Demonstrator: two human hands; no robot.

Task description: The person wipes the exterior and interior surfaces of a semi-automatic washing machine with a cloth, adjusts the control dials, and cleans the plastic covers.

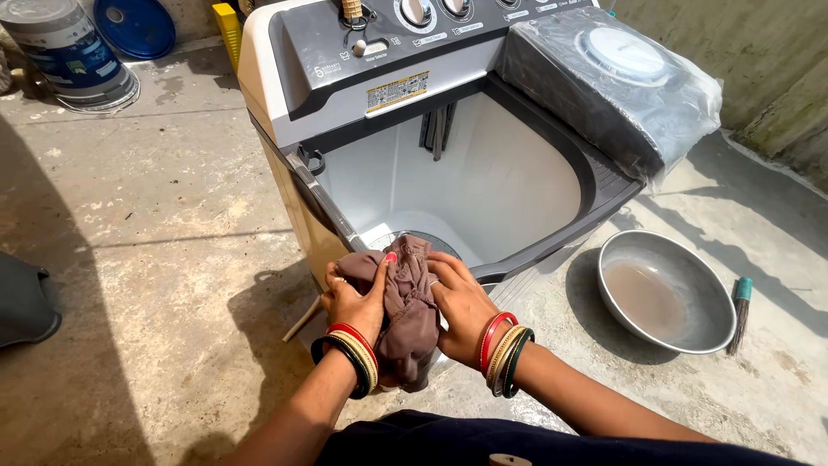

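Observation:
A brown wet cloth [412, 315] hangs bunched between both hands, just over the near rim of a twin-tub washing machine [285, 95]. My left hand [354, 298] grips its left side with the thumb on top. Pressed against its right side, my right hand [461, 306] holds the same cloth. Both wrists wear several bangles. The open white wash tub [483, 181] lies directly behind the cloth. The spinner side at the right has a lid wrapped in clear plastic [617, 73].
A metal basin [690, 332] with murky water stands on the concrete floor at the right, a small brush [740, 311] beside it. A paint bucket [69, 52] and a blue lid [134, 24] sit far left. A dark object [26, 302] lies at the left edge.

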